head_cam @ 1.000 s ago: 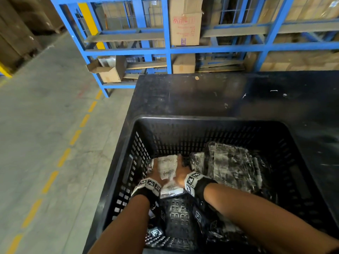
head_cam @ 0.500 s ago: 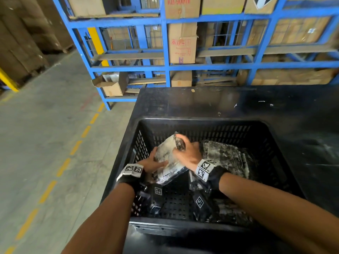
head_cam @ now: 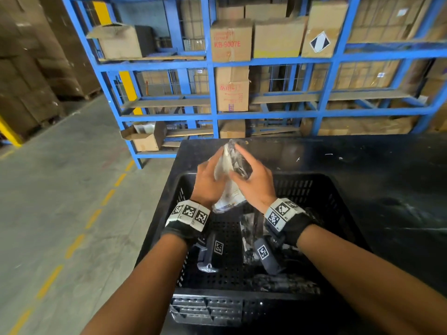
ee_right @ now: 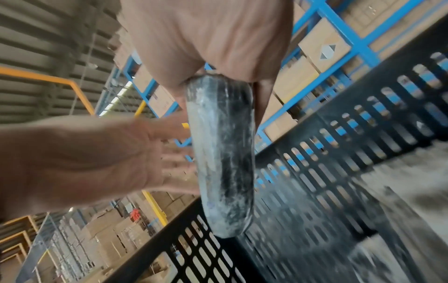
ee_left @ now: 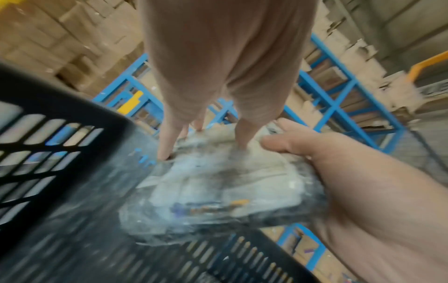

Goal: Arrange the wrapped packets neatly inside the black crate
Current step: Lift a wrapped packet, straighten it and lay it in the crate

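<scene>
Plastic-wrapped packet clasped upright between left grip, right grip, above crate.

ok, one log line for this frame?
both hands: left hand and right hand hold packet | packet: upright above crate | other packets: in crate

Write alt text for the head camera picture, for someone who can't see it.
Two bare hands, left hand and right hand, hold a plastic-wrapped packet upright between them above a black crate. More wrapped packets lie in the crate, which sits on a black table before blue shelving stacked with cardboard boxes.
</scene>
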